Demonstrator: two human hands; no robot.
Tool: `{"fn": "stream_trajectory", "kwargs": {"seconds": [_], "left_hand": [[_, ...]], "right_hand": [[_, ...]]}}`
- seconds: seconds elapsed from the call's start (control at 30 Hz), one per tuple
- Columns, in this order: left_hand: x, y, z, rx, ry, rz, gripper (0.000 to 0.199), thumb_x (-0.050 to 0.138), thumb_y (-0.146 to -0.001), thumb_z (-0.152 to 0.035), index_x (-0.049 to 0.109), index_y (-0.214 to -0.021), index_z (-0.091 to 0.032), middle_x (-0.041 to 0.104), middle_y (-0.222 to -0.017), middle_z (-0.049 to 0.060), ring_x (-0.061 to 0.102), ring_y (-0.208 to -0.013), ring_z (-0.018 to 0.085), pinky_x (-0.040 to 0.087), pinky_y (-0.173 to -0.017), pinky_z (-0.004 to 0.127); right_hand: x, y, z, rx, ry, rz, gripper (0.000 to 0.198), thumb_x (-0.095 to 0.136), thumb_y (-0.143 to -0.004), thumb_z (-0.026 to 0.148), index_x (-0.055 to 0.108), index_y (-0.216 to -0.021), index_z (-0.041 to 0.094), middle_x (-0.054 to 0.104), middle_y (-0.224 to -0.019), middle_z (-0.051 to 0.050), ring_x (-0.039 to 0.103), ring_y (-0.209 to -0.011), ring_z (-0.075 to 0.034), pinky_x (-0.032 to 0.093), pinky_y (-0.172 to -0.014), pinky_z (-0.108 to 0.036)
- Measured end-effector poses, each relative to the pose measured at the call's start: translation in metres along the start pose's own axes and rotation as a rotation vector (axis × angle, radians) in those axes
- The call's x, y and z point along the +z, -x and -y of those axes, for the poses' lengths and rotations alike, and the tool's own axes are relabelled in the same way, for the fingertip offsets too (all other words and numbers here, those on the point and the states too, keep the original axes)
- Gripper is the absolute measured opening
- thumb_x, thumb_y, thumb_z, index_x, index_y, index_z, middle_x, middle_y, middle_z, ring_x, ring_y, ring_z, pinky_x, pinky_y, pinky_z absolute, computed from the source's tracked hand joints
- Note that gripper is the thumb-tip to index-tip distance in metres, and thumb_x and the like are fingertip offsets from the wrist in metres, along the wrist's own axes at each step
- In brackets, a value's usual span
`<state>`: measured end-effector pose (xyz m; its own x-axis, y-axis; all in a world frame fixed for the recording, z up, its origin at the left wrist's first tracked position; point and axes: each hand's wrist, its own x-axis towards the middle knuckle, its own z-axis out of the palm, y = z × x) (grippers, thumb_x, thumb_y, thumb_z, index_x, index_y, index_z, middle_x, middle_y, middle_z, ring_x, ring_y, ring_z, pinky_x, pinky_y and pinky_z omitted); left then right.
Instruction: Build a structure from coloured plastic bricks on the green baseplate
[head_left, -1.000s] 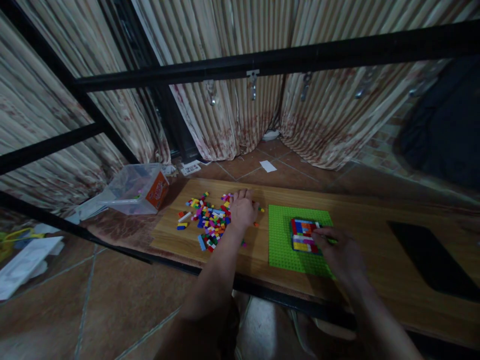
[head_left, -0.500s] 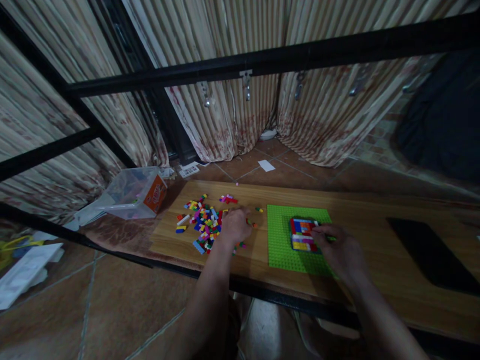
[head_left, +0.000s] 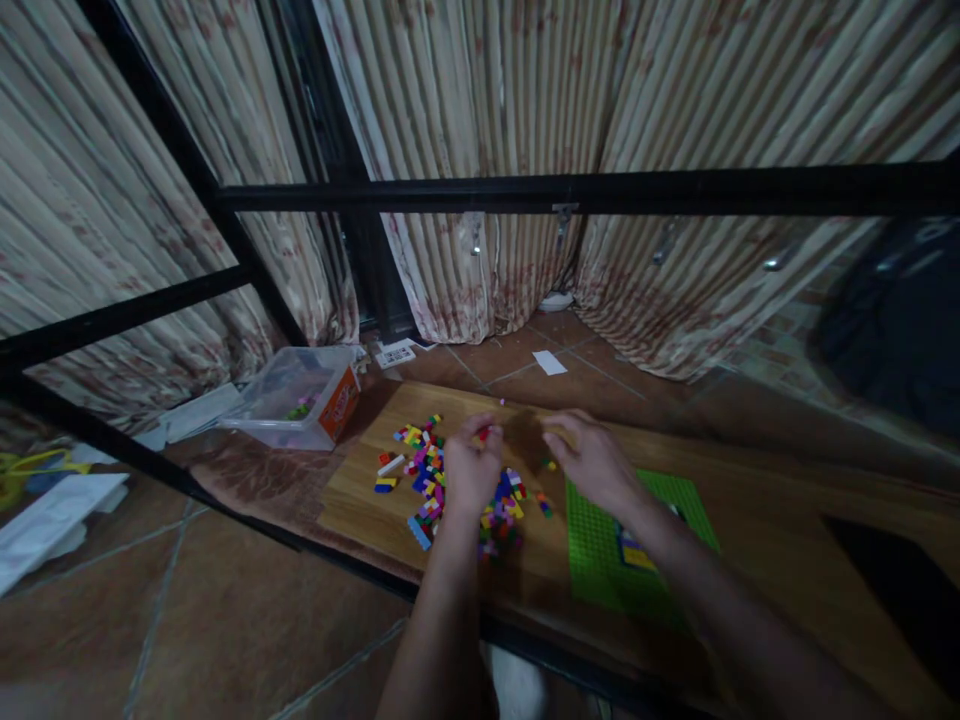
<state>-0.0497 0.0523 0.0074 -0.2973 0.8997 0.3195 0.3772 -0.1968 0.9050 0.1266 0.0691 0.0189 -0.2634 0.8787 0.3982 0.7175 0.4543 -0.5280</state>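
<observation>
My left hand [head_left: 472,470] is at the right side of a pile of small coloured building bricks [head_left: 426,470]. Its fingers close around a red brick [head_left: 484,433]; whether the brick is off the tabletop I cannot tell. To the right, my right hand [head_left: 589,462] hovers over the wooden board, thumb and forefinger apart with nothing visible between them. Under my right forearm lies a green studded baseplate [head_left: 592,545]. A multicoloured brick build [head_left: 636,552] sits on it, mostly hidden by the arm.
A clear plastic box [head_left: 289,395] with an orange label and some bricks stands left of the wooden board [head_left: 757,480]. A flat black object [head_left: 892,570] lies at the right. A black metal bar [head_left: 480,193] crosses in front of striped curtains [head_left: 517,90].
My right hand has left the brick build and moved left and away from me. My left hand has moved to the red brick at the pile's far side. The view has shifted.
</observation>
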Motion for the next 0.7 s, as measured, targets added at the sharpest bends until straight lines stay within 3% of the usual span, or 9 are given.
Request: {"fn": "stream_trajectory", "kwargs": {"seconds": [0.07, 0.13, 0.23, 0.33, 0.4, 0.5, 0.7], "left_hand": [[-0.023, -0.017, 0.015, -0.066, -0.008, -0.17, 0.029, 0.055, -0.081, -0.029, 0.066, -0.103, -0.014, 0.07, -0.103, 0.011, 0.064, -0.096, 0.019, 0.049, -0.089, 0.033], [-0.057, -0.033, 0.037, -0.127, -0.134, -0.262, 0.032, 0.056, -0.08, -0.032, 0.066, -0.105, -0.014, 0.069, -0.103, 0.012, 0.064, -0.095, 0.022, 0.049, -0.088, 0.036], [-0.109, -0.046, 0.074, -0.181, -0.361, -0.288, 0.038, 0.054, -0.081, -0.039, 0.066, -0.107, -0.014, 0.067, -0.108, 0.014, 0.063, -0.099, 0.026, 0.049, -0.088, 0.041], [-0.137, -0.044, 0.101, -0.064, -0.428, -0.133, 0.037, 0.046, -0.087, -0.04, 0.065, -0.108, -0.016, 0.066, -0.114, 0.012, 0.058, -0.111, 0.024, 0.043, -0.098, 0.04], [-0.136, -0.042, 0.108, 0.01, -0.441, -0.031, 0.04, 0.039, -0.091, -0.04, 0.063, -0.113, -0.017, 0.062, -0.122, 0.011, 0.053, -0.119, 0.022, 0.038, -0.104, 0.039], [-0.118, -0.045, 0.108, 0.013, -0.458, 0.049, 0.048, 0.031, -0.094, -0.041, 0.052, -0.128, -0.016, 0.052, -0.135, 0.012, 0.045, -0.128, 0.021, 0.036, -0.107, 0.037], [-0.087, -0.057, 0.102, 0.07, -0.583, 0.244, 0.05, 0.031, -0.094, -0.043, 0.049, -0.131, -0.015, 0.049, -0.138, 0.015, 0.042, -0.13, 0.023, 0.031, -0.109, 0.043]], "right_hand": [[0.029, -0.043, 0.0, -0.063, 0.026, 0.14, 0.035, 0.042, -0.09, 0.037, 0.061, -0.112, 0.018, 0.062, -0.116, -0.012, 0.058, -0.108, -0.024, 0.042, -0.096, -0.038], [0.057, -0.072, -0.01, -0.075, 0.034, 0.26, 0.042, 0.041, -0.091, 0.042, 0.058, -0.119, 0.015, 0.056, -0.126, -0.015, 0.052, -0.118, -0.025, 0.038, -0.102, -0.04], [0.091, -0.093, -0.034, -0.034, 0.019, 0.351, 0.05, 0.039, -0.091, 0.047, 0.053, -0.126, 0.014, 0.048, -0.137, -0.016, 0.043, -0.129, -0.026, 0.032, -0.108, -0.042], [0.11, -0.096, -0.049, -0.074, -0.022, 0.367, 0.052, 0.039, -0.09, 0.05, 0.051, -0.13, 0.019, 0.047, -0.139, -0.012, 0.042, -0.13, -0.025, 0.031, -0.109, -0.043], [0.114, -0.094, -0.05, -0.105, -0.045, 0.35, 0.051, 0.04, -0.09, 0.051, 0.051, -0.129, 0.021, 0.047, -0.14, -0.01, 0.042, -0.13, -0.025, 0.03, -0.11, -0.044], [0.118, -0.089, -0.04, -0.15, -0.099, 0.369, 0.051, 0.037, -0.091, 0.05, 0.051, -0.13, 0.021, 0.046, -0.14, -0.01, 0.042, -0.13, -0.023, 0.03, -0.111, -0.043], [0.13, -0.078, -0.004, -0.263, -0.194, 0.452, 0.05, 0.038, -0.091, 0.049, 0.048, -0.133, 0.023, 0.046, -0.141, -0.009, 0.041, -0.131, -0.023, 0.032, -0.11, -0.046]]}}
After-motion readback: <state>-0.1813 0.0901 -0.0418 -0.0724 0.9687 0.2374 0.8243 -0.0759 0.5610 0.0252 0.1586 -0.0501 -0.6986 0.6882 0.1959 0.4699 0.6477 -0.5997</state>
